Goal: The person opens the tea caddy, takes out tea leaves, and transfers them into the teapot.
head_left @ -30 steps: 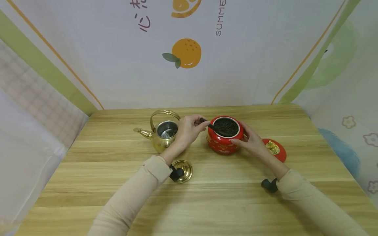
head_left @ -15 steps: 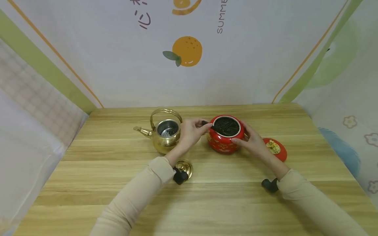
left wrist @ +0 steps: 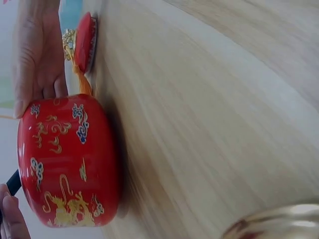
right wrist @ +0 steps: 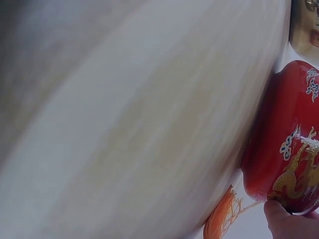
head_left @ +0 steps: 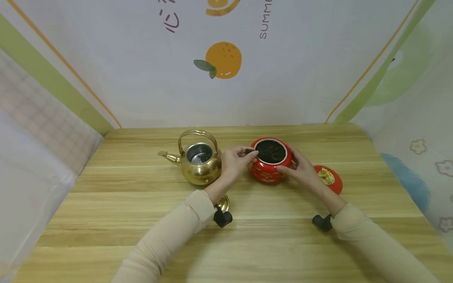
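My left hand [head_left: 234, 162] pinches the dark handle of a spoon [head_left: 249, 151] at the left rim of a red jar [head_left: 266, 173]. Dark tea leaves [head_left: 272, 151] fill the jar nearly to its white rim, and the spoon's far end is lost among them. Steadying the jar's right side is my right hand [head_left: 302, 168], thumb on the near shoulder and fingers round the back. In the left wrist view the spoon handle [left wrist: 14, 182] sticks out past the rim. The right wrist view shows a thumb [right wrist: 279, 216] against the dragon-patterned wall.
A gold kettle [head_left: 200, 172] with its handle up stands open left of the jar, some leaves in its strainer [head_left: 198, 158]. Its gold lid [head_left: 224, 203] lies partly under my left wrist. The red jar lid [head_left: 330, 181] rests behind my right wrist; an orange tassel [right wrist: 219, 221] hangs nearby.
My left hand has moved right toward the jar, pushing the spoon along; its bowl, visible earlier, now blends into the leaves. My right hand and the jar stay in place.
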The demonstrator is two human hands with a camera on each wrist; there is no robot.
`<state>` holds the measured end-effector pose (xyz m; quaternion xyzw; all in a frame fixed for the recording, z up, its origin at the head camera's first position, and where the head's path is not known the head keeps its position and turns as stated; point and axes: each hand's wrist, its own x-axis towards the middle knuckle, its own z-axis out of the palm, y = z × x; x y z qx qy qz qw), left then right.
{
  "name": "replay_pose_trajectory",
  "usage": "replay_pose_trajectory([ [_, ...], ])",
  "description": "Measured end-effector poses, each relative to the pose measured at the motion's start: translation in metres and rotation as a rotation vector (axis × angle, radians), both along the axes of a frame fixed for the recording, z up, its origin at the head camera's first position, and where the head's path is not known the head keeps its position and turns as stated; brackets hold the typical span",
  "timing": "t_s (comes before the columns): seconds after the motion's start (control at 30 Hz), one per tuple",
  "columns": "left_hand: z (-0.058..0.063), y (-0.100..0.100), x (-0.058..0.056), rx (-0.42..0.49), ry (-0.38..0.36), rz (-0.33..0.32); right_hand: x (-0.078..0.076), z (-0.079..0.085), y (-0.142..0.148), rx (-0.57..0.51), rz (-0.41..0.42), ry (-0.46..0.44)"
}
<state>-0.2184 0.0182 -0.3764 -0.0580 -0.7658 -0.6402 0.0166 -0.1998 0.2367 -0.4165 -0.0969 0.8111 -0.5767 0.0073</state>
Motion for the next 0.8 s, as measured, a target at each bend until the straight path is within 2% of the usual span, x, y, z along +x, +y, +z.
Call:
replay_pose_trajectory([
  [0.1, 0.0001, 0.0006, 0.0003, 0.007, -0.022, 0.012, -0.0008, -0.0015, -0.0009, 0.002, -0.002, 0.003],
  [0.37, -0.0014, 0.0026, -0.0004, 0.118, -0.132, 0.019, -0.0017, -0.0025, -0.0001, 0.012, -0.017, 0.006],
  [0.8, -0.0039, 0.0014, 0.0004, 0.162, -0.182, 0.027, -0.0002, -0.001, -0.0019, -0.011, -0.008, 0.0],
])
